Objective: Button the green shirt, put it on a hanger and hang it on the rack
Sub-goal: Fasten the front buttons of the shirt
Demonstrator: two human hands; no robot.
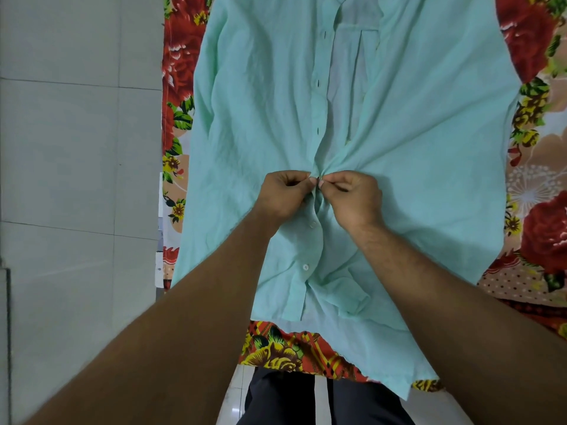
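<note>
Green shirt (pixel 414 133) of thin, wrinkled cotton lay front-up on a red floral bedsheet (pixel 181 56), collar away from the person, beside a pale grey tiled floor (pixel 76 148) on the left. Left hand (pixel 283 194) was pinched narrow on the left placket edge at mid-front. Right hand (pixel 352 196) was pinched narrow on the right placket edge, fingertips touching the left hand's. Below the hands two white buttons (pixel 305 267) were fastened; above, the front lay open with buttonholes (pixel 318 83) unfilled.
</note>
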